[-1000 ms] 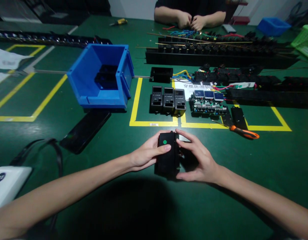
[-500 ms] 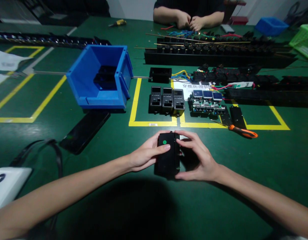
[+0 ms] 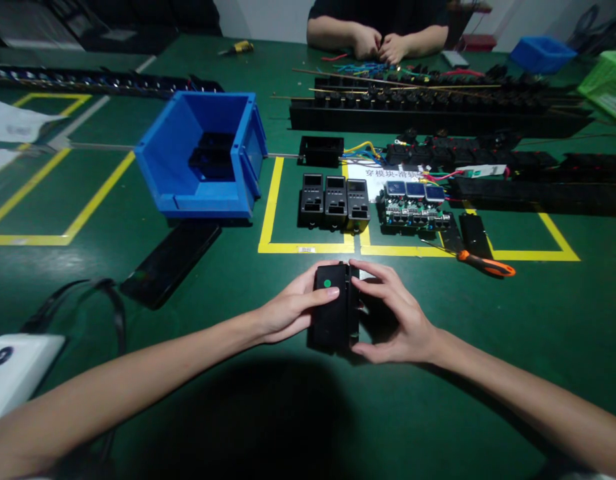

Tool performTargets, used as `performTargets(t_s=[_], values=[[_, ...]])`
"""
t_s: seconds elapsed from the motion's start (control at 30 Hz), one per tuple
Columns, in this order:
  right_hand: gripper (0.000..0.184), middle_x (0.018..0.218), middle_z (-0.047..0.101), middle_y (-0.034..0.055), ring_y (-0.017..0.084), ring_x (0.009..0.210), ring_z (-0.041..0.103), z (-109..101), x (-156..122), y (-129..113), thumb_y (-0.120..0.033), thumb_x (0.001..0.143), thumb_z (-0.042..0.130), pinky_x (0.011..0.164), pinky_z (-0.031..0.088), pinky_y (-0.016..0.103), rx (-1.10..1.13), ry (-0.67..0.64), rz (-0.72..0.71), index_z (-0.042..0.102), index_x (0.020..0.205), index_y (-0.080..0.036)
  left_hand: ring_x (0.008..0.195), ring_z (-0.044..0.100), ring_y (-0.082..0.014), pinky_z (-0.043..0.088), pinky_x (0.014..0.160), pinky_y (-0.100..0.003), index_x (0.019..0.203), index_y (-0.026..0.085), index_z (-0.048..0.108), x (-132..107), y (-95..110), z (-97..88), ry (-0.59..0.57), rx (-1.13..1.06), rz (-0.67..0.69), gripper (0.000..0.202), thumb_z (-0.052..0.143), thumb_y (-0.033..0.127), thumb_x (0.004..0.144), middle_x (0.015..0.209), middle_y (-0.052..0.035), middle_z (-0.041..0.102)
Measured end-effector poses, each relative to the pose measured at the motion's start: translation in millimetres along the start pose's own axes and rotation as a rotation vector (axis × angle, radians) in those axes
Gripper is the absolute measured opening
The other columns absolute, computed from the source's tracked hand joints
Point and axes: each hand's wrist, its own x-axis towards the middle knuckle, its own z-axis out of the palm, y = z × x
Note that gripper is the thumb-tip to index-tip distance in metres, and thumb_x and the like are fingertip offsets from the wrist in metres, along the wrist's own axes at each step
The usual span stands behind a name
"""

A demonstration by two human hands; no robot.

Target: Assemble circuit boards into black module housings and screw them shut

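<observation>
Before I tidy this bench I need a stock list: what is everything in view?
black module: one, black with green dot, between both hands
cased modules: three, dark grey, inside the yellow-taped square
circuit boards: three, blue screens, right of those
screwdriver: one, orange handle, on the tape line
blue bin: one, blue, left of centre, black parts inside
flat panel: one, black, before the bin
power strips: several, black, far side
white device: one, lower left
co-worker's hands: two, far edge
left hand: grips the module's left side
right hand: grips its right side
</observation>
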Motion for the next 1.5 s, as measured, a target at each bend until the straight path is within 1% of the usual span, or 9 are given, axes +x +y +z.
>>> performTargets(t_s=[0.5,0.73,0.93,1.1,1.23,1.3,1.37,1.43,1.5], values=[[0.090,0.148,0.039,0.0203,0.036,0.137,0.041,0,0,0,-0.038,0.069,0.080,0.104,0.041,0.057,-0.031,-0.024,-0.037,0.036,0.145,-0.023,0.108,0.063,-0.0230,0.054,0.088,-0.035,0.124,0.022,0.046,-1,-1,-1.6,-0.032,0.030,0.020,0.046,0.070,0.020,0.084,0.122,-0.0096,0.060],[0.090,0.149,0.037,0.0196,0.036,0.137,0.040,1,-1,0,-0.041,0.070,0.078,0.104,0.042,0.057,-0.041,-0.040,-0.040,0.033,0.146,-0.024,0.106,0.064,-0.0222,0.054,0.087,-0.033,0.120,0.021,0.049,0,-3,-0.4,-0.013,0.026,0.035,0.048,0.074,0.022,0.080,0.119,-0.0084,0.062],[0.092,0.149,0.037,0.0201,0.036,0.137,0.040,0,0,1,-0.045,0.069,0.080,0.105,0.041,0.057,-0.018,-0.053,-0.056,0.034,0.146,-0.023,0.097,0.068,-0.0207,0.055,0.083,-0.032,0.115,0.021,0.050,0,-4,-0.2,-0.036,0.040,0.076,0.043,0.075,0.022,0.080,0.113,-0.0074,0.063],[0.092,0.150,0.037,0.0196,0.035,0.137,0.040,1,-1,3,-0.049,0.071,0.078,0.106,0.040,0.057,-0.007,-0.063,-0.114,0.034,0.147,-0.022,0.083,0.073,-0.0240,0.060,0.076,-0.042,0.114,0.023,0.045,-3,-2,2.3,-0.130,0.044,0.039,0.043,0.072,0.024,0.082,0.115,-0.0087,0.062],[0.085,0.152,0.035,0.0181,0.035,0.140,0.037,1,1,1,-0.052,0.077,0.071,0.109,0.037,0.058,-0.032,-0.094,-0.118,0.034,0.148,-0.023,0.078,0.074,-0.0230,0.061,0.071,-0.037,0.120,0.024,0.044,-5,-2,3.1,-0.105,0.049,0.055,0.044,0.070,0.026,0.084,0.114,-0.0090,0.062],[0.077,0.153,0.035,0.0181,0.034,0.140,0.037,-4,2,-4,-0.046,0.081,0.069,0.109,0.038,0.056,-0.069,-0.111,-0.101,0.036,0.147,-0.022,0.078,0.074,-0.0227,0.061,0.070,-0.036,0.119,0.023,0.045,-5,-1,2.8,-0.084,0.040,0.056,0.043,0.069,0.027,0.084,0.110,-0.0082,0.063],[0.065,0.150,0.040,0.0174,0.032,0.137,0.042,-17,-1,-7,-0.034,0.085,0.066,0.107,0.041,0.054,-0.137,-0.079,-0.055,0.042,0.144,-0.021,0.080,0.073,-0.0227,0.060,0.073,-0.037,0.117,0.022,0.046,-5,-1,2.3,-0.077,0.022,0.057,0.042,0.070,0.027,0.083,0.103,-0.0066,0.064],[0.048,0.139,0.054,0.0139,0.030,0.128,0.052,-39,-10,-6,-0.023,0.087,0.063,0.104,0.045,0.051,-0.260,0.026,0.054,0.053,0.135,-0.022,0.083,0.073,-0.0237,0.060,0.076,-0.040,0.116,0.021,0.046,-5,0,1.9,-0.083,0.007,0.050,0.041,0.070,0.027,0.083,0.098,-0.0054,0.063],[0.037,0.126,0.063,0.0114,0.029,0.116,0.060,-67,-27,2,-0.022,0.088,0.062,0.099,0.048,0.051,-0.441,0.137,0.179,0.061,0.125,-0.023,0.089,0.072,-0.0271,0.060,0.076,-0.043,0.116,0.022,0.046,-6,1,2.1,-0.094,0.003,0.041,0.040,0.069,0.027,0.084,0.097,-0.0056,0.062]])
